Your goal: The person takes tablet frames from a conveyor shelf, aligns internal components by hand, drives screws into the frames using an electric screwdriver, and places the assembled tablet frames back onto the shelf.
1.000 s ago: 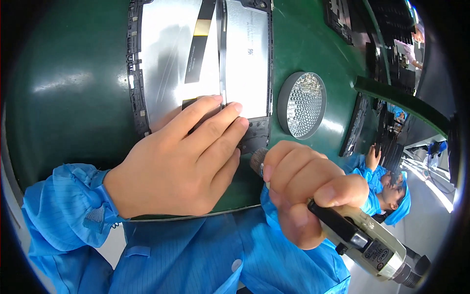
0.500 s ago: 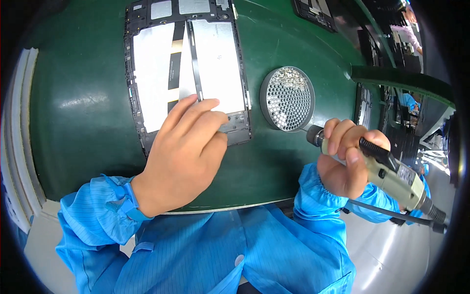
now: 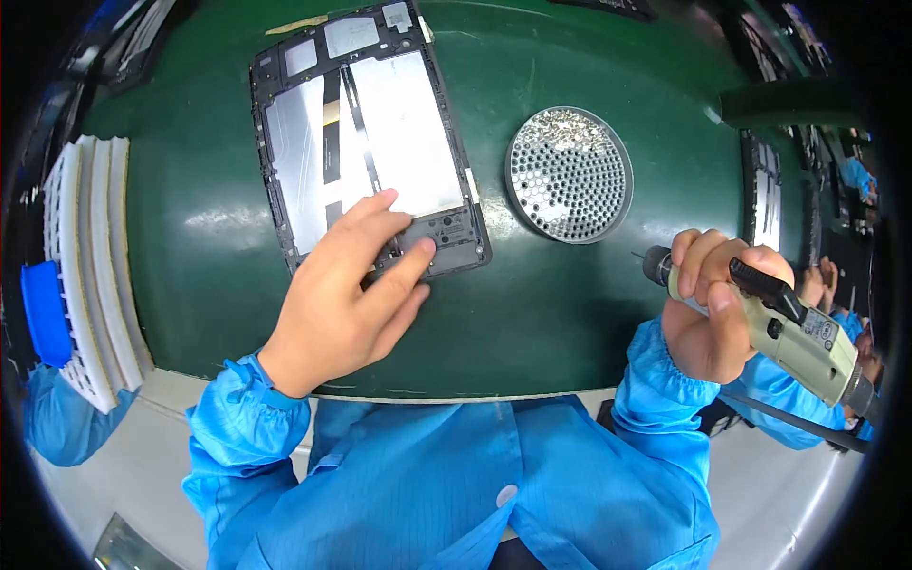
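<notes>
My left hand [image 3: 342, 294] rests on the lower end of an opened tablet [image 3: 413, 133], with its fingers apart on the black frame and nothing visible held. The tablet lies with silver battery plates, a dark ribbon strip and a thin black cable exposed. An electric screwdriver [image 3: 803, 347] with a pale green body is gripped in my right hand [image 3: 708, 309]. Its thin bit points left, above the table and apart from everything. Between the hands stands a round grey dish [image 3: 624, 195] with a perforated plate, small screws heaped at its far side.
The work surface is a green table [image 3: 532, 323]. White and grey foam strips [image 3: 90, 256] stand at its left edge, a blue piece [image 3: 46, 313] beside them. Another tablet part [image 3: 765, 199] lies at the right, near a green bar [image 3: 793, 103]. Co-workers' blue sleeves show at the far right.
My right hand and the screwdriver have moved right, so the bit is now clear of the dish. My left fingers have spread and shifted lower on the tablet. The whole view has shifted.
</notes>
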Tool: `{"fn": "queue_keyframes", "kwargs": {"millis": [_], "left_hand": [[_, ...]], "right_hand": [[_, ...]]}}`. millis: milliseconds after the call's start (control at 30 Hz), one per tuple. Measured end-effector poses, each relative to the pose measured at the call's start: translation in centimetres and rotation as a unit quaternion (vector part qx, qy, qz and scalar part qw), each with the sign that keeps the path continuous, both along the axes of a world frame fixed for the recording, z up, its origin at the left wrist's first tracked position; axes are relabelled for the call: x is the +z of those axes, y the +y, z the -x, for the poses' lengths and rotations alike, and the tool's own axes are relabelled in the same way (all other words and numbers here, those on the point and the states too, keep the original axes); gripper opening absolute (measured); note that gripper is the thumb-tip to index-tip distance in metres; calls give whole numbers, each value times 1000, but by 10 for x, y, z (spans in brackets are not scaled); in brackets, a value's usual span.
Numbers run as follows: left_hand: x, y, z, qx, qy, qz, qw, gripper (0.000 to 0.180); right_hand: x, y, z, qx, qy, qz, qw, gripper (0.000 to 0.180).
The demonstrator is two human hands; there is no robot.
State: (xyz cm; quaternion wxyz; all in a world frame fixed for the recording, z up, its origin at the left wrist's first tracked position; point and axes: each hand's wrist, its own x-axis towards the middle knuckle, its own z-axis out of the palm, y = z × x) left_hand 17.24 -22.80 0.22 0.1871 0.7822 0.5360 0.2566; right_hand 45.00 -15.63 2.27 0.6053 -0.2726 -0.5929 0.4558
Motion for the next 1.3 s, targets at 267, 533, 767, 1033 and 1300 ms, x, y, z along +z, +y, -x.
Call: {"fn": "queue_keyframes", "kwargs": {"millis": [267, 533, 767, 1033, 1300], "left_hand": [[-16, -9, 3, -43, 128, -144, 980, 34], [-2, -23, 10, 83, 235, -90, 964, 49], [-13, 84, 80, 76, 255, -152, 952, 40], [-38, 226, 130, 34, 217, -178, 959, 41], [-32, 228, 123, 74, 224, -152, 960, 51]], "right_hand": [[0, 0, 1, -4, 12, 4, 1000, 36], [-3, -2, 2, -17, 25, 23, 999, 33], [-1, 0, -2, -33, 27, 32, 999, 32], [4, 24, -23, -78, 11, 10, 997, 32], [-9, 29, -29, -139, -4, 16, 990, 33]]}}
